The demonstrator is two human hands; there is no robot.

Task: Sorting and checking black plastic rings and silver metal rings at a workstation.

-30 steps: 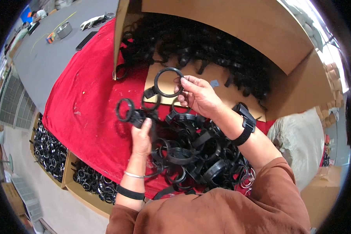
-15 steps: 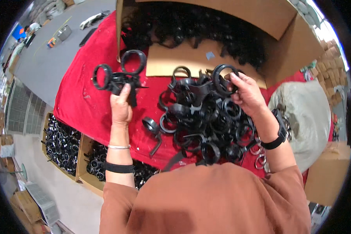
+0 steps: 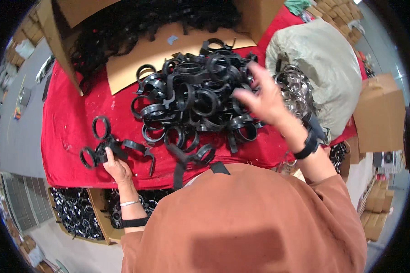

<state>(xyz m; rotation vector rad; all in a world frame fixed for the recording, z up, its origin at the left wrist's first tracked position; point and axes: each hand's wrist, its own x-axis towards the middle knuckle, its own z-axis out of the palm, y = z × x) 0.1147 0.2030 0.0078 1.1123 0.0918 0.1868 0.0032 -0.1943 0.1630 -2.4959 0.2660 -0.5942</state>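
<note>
My left hand [image 3: 117,169] is closed around a cluster of black ringed brackets [image 3: 101,128], low over the left of the red cloth. A loose ringed bracket [image 3: 133,145] with a bent arm lies just right of it. My right hand [image 3: 265,98], somewhat blurred, is at the right edge of a heap of black ringed brackets [image 3: 205,101]. Its thumb and fingers are apart and nothing shows between them. One more bracket [image 3: 205,154] rests near the cloth's front edge, close to my body.
Beyond the heap, a large cardboard box [image 3: 123,75] lies open with many black parts inside. Shiny metal rings [image 3: 296,88] spill beside a pale sack [image 3: 321,59] on the right. Boxes of black parts [image 3: 77,211] stand below the cloth [image 3: 61,170] at front left.
The view has swung to the right. My right hand has let go of the ringed bracket it held and moved to the heap's right edge. My left hand still grips its brackets, now lower.
</note>
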